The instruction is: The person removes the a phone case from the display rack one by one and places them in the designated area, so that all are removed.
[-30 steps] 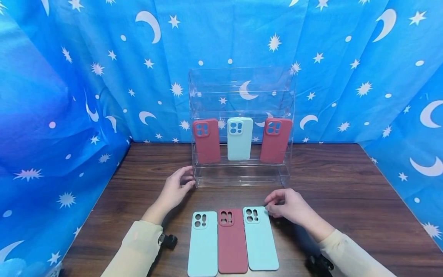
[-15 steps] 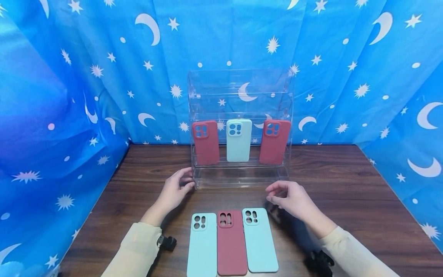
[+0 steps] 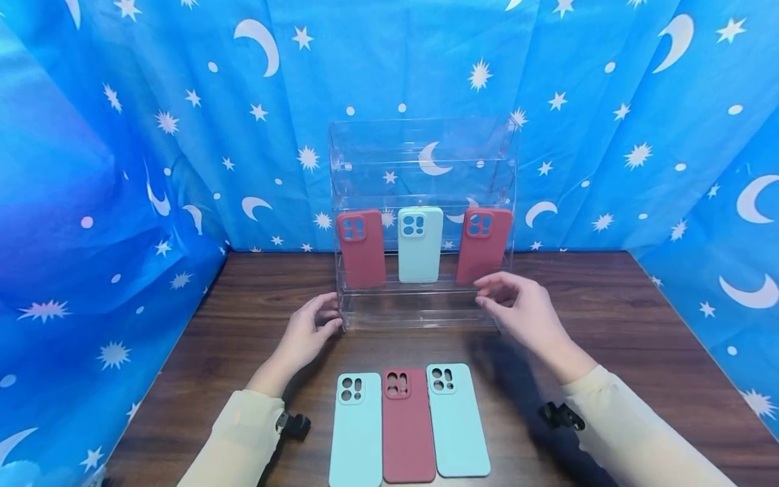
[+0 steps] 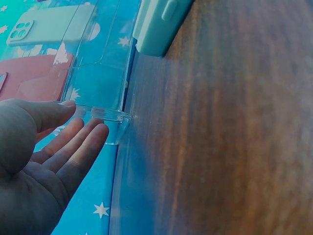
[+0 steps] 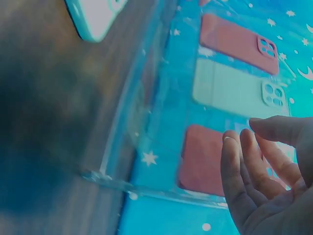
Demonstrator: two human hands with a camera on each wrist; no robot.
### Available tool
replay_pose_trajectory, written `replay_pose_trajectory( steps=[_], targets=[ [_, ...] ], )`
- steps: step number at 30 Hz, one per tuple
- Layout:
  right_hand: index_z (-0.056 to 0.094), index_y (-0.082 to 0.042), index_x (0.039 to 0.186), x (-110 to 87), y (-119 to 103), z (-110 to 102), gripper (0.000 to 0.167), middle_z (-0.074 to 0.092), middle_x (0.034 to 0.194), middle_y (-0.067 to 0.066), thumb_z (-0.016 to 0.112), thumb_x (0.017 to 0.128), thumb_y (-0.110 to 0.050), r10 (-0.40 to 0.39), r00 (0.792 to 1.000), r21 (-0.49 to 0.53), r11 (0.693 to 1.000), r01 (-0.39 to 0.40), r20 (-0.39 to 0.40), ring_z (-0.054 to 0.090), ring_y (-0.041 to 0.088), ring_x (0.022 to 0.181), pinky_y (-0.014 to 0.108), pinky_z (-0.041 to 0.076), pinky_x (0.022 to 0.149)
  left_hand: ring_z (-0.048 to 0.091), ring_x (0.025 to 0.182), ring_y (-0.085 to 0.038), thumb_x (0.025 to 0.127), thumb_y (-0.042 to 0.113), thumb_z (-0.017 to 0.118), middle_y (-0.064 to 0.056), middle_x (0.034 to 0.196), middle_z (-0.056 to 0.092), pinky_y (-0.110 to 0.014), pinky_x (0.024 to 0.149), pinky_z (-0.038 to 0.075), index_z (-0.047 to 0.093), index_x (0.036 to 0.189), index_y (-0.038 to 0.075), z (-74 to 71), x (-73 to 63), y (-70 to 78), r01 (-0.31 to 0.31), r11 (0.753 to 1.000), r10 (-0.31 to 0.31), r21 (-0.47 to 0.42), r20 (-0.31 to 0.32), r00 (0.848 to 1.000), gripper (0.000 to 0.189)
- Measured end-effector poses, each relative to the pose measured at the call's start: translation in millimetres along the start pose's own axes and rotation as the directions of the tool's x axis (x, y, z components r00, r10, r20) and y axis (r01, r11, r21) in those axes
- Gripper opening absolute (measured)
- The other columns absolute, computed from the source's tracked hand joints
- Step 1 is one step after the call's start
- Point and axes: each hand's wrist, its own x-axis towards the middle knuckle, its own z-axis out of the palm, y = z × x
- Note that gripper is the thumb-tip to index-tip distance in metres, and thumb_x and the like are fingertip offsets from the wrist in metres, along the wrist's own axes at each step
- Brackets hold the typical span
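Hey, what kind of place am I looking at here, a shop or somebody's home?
Likely a staged tabletop setup, not a real shop: a wooden table walled in by blue moon-and-star cloth, with a clear acrylic display rack and phone cases laid in a row.

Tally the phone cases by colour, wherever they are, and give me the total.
Red phone cases: 3, two in the clear rack at and, one flat on the table at.
Mint phone cases: 3, one in the rack at, two on the table at and.
Total: 6
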Motion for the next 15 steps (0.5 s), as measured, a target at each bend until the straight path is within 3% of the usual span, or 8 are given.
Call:
replay_pose_trajectory(
  steps=[7, 15],
  targets=[
    [0.072, -0.008, 0.118, 23.0, -3.7, -13.4, 0.024, 0.075, 0.099, 0.012, 0.075, 0.095, -0.014, -0.023, 0.997, 0.088, 0.996, 0.03, -0.078, 0.072, 0.018, 0.071, 0.022, 0.059, 0.06, 0.069, 0.12, -0.031, 0.099, 0.008, 0.069, -0.014, 0.133, 0.065, -0.039, 0.091, 0.063, 0.054, 0.146, 0.01, -2.2, 0.3, -3.1, -0.007, 1.0, 0.007, -0.001, -0.004, 1.0, 0.05],
    [0.074, -0.01, 0.119, 38.2, -4.5, -30.6, 0.024, 0.076, 0.104, 0.011, 0.075, 0.096, -0.018, -0.045, 0.977, 0.075, 0.995, 0.062, -0.21, 0.073, 0.014, 0.075, 0.017, 0.058, 0.062, 0.07, 0.118, -0.031, 0.098, 0.007, 0.069, -0.014, 0.131, 0.065, -0.038, 0.09, 0.063, 0.055, 0.145, 0.01, -0.4, 1.0, -3.5, -0.026, 1.0, 0.026, -0.006, -0.01, 1.0, 0.049]
  ],
)
